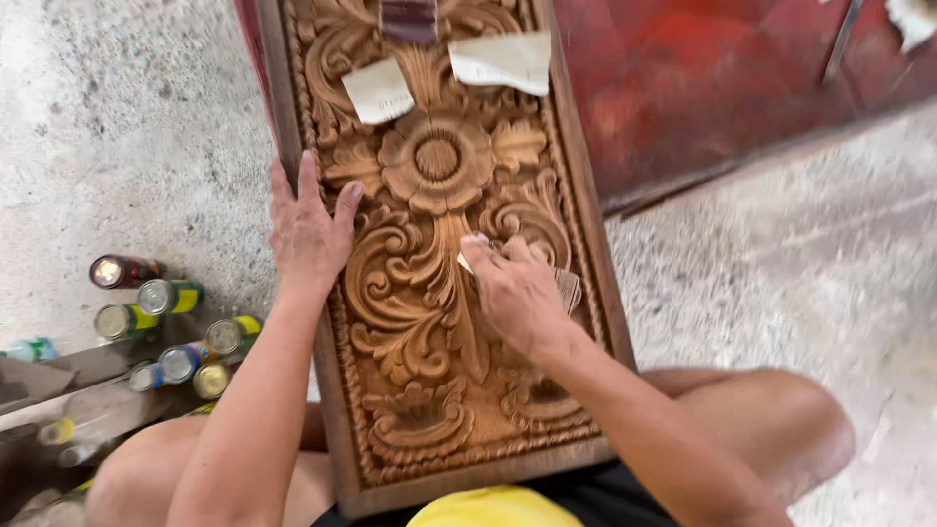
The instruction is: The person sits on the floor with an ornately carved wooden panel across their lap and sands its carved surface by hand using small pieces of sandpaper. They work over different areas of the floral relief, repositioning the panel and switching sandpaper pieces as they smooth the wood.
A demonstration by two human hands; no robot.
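A carved wooden panel (429, 322) with a flower and scroll leaves rests on my lap and leans away from me. My left hand (307, 234) lies flat on the panel's left frame, fingers spread, holding nothing. My right hand (512, 288) presses a folded piece of sandpaper (568, 288) against the carved leaves right of the panel's centre. Two more sandpaper pieces, one (379, 91) and another (503, 60), lie on the carving near the top. A dark block (408, 18) sits at the upper edge.
Several cans and small bottles (166, 322) stand on the concrete floor (117, 127) at my left. A red board (722, 78) lies behind the panel at upper right. My bare knees (781, 429) flank the panel's lower end.
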